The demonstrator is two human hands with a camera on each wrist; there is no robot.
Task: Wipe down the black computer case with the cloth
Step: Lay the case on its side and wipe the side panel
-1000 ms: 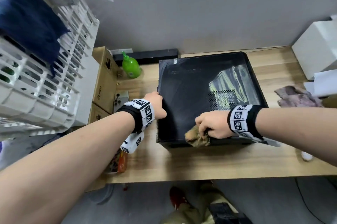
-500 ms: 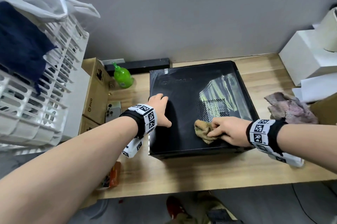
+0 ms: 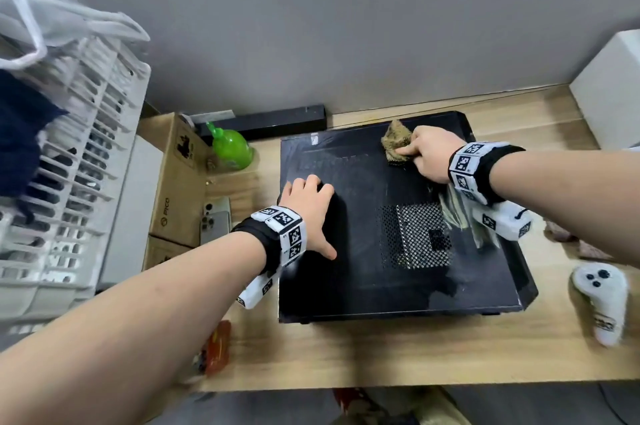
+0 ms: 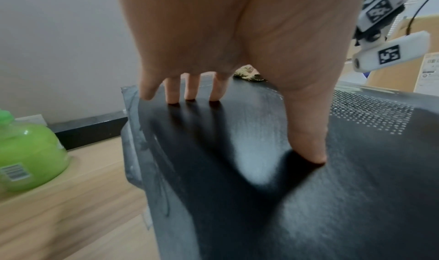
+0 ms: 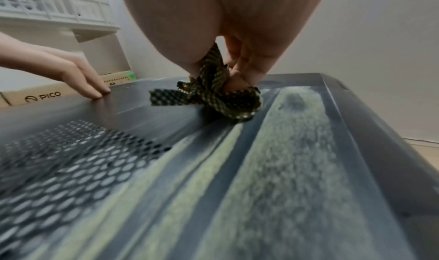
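Toward one o'clock on the computer case [image 3: 381, 217], lying flat on the desk [image 3: 346, 352], the right hand [image 3: 427, 156] grips the bunched cloth [image 3: 394, 144]: soft, easily crumpled. Left hand [image 3: 306, 198] presses spread fingers at nine o'clock; the case looks stiff, probably heavy.

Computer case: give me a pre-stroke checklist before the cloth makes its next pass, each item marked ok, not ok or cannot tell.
1. Cloth gripped in the right hand: ok, fingers are curled round it.
2. Cloth touching the computer case: ok, it is pressed on the top panel near the far edge.
3. Left hand steadying the case: ok, its straight fingers rest on the panel at the left side.
4. Panel already clean: not ok, pale streaks remain on the right part.
5. Vent grille free of dust: cannot tell.
6. White controller clear of the case: ok, it lies apart on the desk.
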